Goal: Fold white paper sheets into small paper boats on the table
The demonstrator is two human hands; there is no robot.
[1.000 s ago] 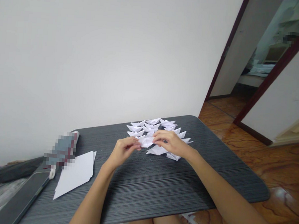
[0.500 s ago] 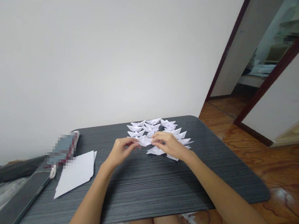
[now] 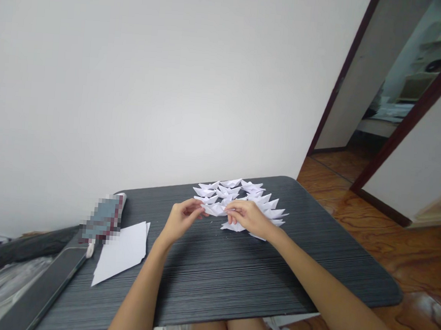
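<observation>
Between my two hands is a white folded paper boat (image 3: 214,210), raised in front of the other boats. My left hand (image 3: 186,217) pinches its left tip between thumb and fingers. At its right end, my right hand (image 3: 247,215) grips the other tip, hiding part of it. Several finished paper boats (image 3: 274,205) stand close together on the dark table behind and to the right of my hands. One boat (image 3: 233,227) lies just below my right hand, partly covered by it.
White paper sheets (image 3: 122,251) are stacked on the left of the dark wood-grain table (image 3: 211,276). Beyond them lies a blurred-out object (image 3: 104,217) with a white cord end (image 3: 90,250). A white wall (image 3: 173,80) borders the table's far edge; a doorway stands at the right.
The view has shifted slightly, so the table and boats appear a little further right and lower. Both hands keep hold of the paper boat, its body now a little more visible between them.
</observation>
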